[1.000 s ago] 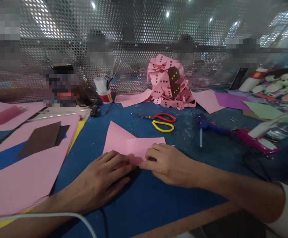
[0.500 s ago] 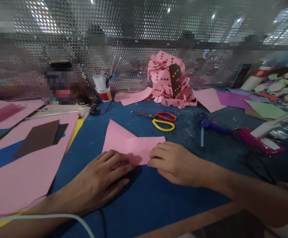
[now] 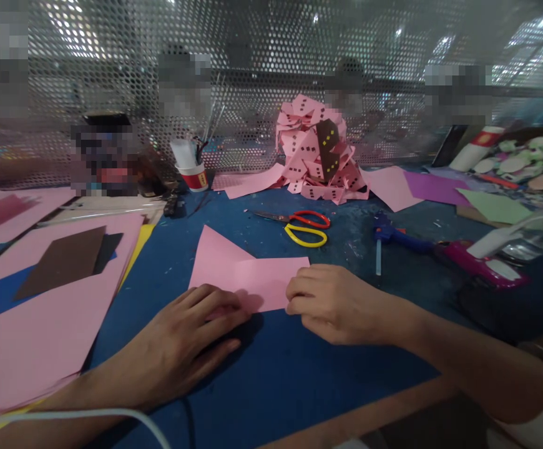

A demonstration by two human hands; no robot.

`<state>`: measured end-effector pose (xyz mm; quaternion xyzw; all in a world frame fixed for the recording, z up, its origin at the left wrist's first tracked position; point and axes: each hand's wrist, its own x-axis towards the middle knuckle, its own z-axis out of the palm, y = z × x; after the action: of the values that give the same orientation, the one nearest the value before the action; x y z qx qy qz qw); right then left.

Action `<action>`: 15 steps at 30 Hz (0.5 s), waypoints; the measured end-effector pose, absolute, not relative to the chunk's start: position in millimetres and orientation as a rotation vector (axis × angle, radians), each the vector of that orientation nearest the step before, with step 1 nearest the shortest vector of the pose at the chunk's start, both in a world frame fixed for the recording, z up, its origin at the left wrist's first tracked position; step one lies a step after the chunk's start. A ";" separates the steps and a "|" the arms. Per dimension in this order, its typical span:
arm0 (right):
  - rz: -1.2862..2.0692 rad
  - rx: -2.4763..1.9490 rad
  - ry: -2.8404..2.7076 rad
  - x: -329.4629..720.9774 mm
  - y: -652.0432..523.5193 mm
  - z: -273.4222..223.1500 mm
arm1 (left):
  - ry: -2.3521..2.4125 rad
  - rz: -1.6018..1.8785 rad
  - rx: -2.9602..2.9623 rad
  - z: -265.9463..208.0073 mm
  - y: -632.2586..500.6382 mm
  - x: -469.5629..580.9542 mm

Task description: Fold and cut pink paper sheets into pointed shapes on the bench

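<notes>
A folded piece of pink paper [image 3: 257,277] lies on the blue table, one pointed corner sticking up at its far left. My left hand [image 3: 191,330] rests over the paper's near left edge, fingers spread and slightly bent, thumb apart on the table. At the right end of the paper, my right hand [image 3: 334,305] has its fingers curled together around the edge; the fingertips are partly hidden. Beyond the paper lie scissors [image 3: 306,228] with one red and one yellow handle.
Behind stands a pink paper construction [image 3: 309,153] with dark square dots. A blue glue gun [image 3: 400,237] lies to the right, near a magenta device [image 3: 482,262]. Stacked coloured sheets [image 3: 42,349] fill the left. A paper cup [image 3: 191,174] holds tools; a white cable [image 3: 112,411] crosses the front.
My right hand has slid slightly to the right along the paper's edge. My left hand stays on the paper, and the view has shifted a little.
</notes>
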<state>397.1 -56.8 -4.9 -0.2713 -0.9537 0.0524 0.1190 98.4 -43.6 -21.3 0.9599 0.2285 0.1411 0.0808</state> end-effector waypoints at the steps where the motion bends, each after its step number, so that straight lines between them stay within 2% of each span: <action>1: 0.151 -0.790 -2.786 397.9 -56.2 -5.0 | 0.686 0.417 2.866 -20.8 -43.7 98.3; 10: 0.120 -0.805 -2.790 405.4 -54.3 -2.3 | 0.691 0.388 2.869 -21.1 -43.1 97.0; 15: 0.262 -0.914 -2.629 403.5 -52.4 -7.7 | 0.684 0.401 2.879 -23.8 -42.8 94.4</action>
<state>403.5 -52.4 -7.7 -0.3222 -0.9263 0.0924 0.1719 94.4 -42.8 -23.8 0.9612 0.2285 0.1338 0.0777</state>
